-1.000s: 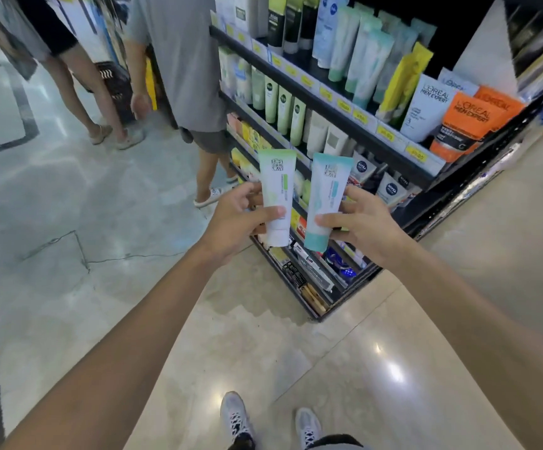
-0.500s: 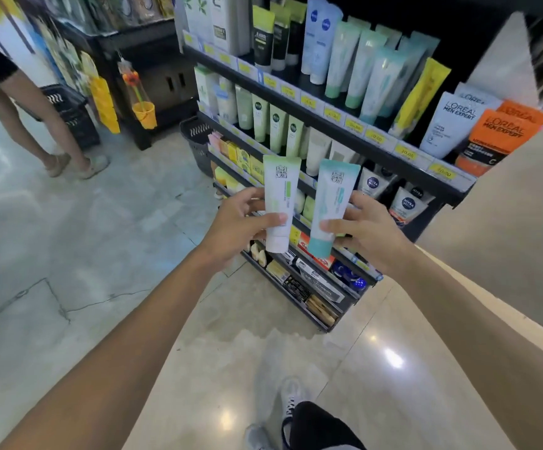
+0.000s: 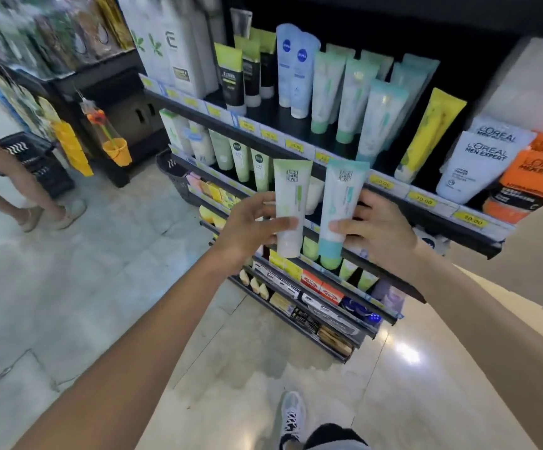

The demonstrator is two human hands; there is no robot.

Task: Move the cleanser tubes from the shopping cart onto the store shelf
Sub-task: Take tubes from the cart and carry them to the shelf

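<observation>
Pale glossy floor tiles run beneath a dark tiered store shelf that fills the view from 12 to 3 o'clock, its rails lined with yellow price tags. The left hand holds a white tube with a green crimp, thumb across its lower front; at 3 o'clock of it, just beside, the right hand holds a tube with a teal cap the same way. Each grip is narrow, wrapped round a tube's lower half. Both tubes stand cap-down in front of the shelf edge, not yet set on it. They look light, smooth plastic, soft in the body and likely slippery; holding near the stiffer cap end seems safest.
</observation>
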